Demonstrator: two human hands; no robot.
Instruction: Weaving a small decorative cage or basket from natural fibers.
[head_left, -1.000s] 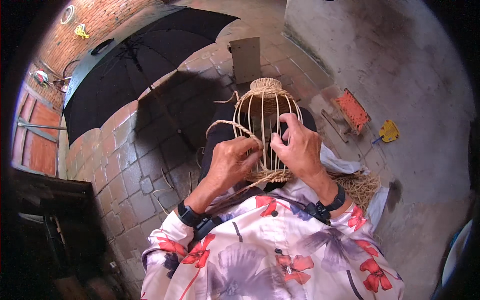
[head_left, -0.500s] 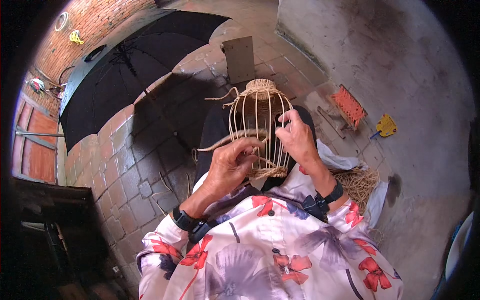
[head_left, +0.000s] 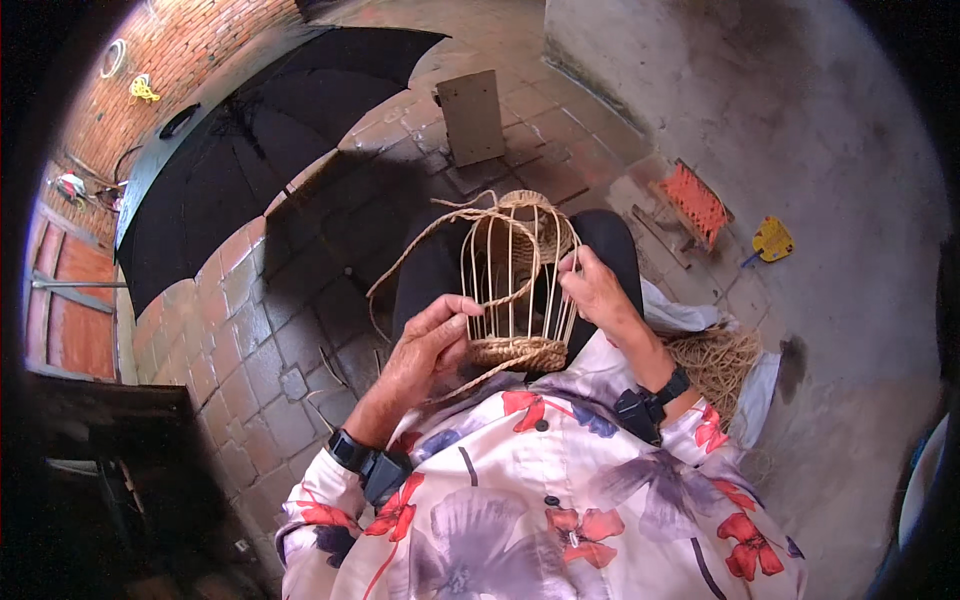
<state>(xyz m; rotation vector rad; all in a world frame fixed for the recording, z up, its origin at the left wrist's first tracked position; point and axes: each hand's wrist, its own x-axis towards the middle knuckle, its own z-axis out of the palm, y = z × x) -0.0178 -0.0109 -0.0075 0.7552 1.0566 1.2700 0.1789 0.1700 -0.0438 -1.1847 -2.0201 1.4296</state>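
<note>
A tan, domed straw basket with slim pale ribs (head_left: 511, 270) rests on the dark-clothed lap (head_left: 618, 250); left hand (head_left: 430, 345) fingers pinch a braided straw cord (head_left: 420, 233), right hand (head_left: 598, 292) fingers grip ribs; tugging could bend them

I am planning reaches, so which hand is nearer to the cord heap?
The right hand: left of the cord heap, at the right of the wicker frame. The left hand is farther, at the frame's left.

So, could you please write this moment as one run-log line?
left fingers: at twisted cord; right fingers: at right side of wicker frame; straw bundle: at right; black umbrella: open, left
</note>
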